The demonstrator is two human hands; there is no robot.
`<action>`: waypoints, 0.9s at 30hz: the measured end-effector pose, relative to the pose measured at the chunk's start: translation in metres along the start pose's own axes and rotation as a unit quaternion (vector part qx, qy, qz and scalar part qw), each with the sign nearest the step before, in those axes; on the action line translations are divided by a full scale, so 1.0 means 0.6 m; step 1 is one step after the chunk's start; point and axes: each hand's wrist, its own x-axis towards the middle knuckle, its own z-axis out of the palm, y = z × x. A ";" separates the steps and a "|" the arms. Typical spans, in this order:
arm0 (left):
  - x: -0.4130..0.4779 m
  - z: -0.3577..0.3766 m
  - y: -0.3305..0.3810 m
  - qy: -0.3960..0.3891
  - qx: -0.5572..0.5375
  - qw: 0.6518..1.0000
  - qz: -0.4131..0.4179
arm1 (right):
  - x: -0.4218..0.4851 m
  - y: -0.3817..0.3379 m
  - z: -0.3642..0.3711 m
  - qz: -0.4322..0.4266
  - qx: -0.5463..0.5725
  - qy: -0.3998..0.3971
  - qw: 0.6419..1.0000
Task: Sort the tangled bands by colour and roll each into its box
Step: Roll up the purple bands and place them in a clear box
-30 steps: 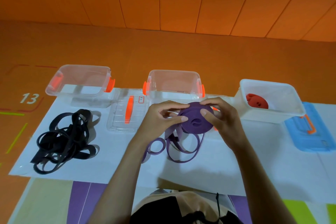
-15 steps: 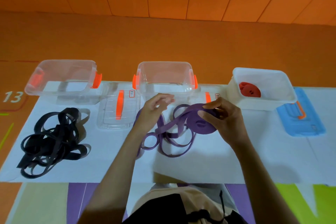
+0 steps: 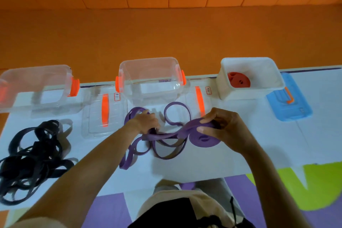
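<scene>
A purple band lies in loose loops on the white sheet, its wound part forming a purple roll. My right hand grips that roll with thumb and fingers curled around it. My left hand holds the loose purple strand to the left of the roll. A tangled black band lies at the far left. A rolled red band sits inside the white box. Two clear boxes stand at the back, one in the middle and one at the left.
Two clear lids with orange handles lie flat, one between the clear boxes and one right of the middle box. A blue lid rests beside the white box. The white sheet's near edge runs just above my lap.
My left hand left the roll and dropped down-left onto the loose purple strand. The roll moved lower and to the right in my right hand, with more band trailing out.
</scene>
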 end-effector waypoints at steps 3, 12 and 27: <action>0.004 0.014 -0.007 0.043 0.032 0.999 -0.001 | 0.003 -0.001 -0.006 0.004 0.005 -0.028 1.000; 0.002 -0.002 -0.027 0.099 -0.128 0.987 -0.019 | 0.016 0.006 -0.001 0.022 -0.126 -0.152 0.980; 0.022 0.025 0.019 0.074 0.135 0.987 0.044 | -0.003 -0.002 0.008 0.036 -0.124 -0.144 0.981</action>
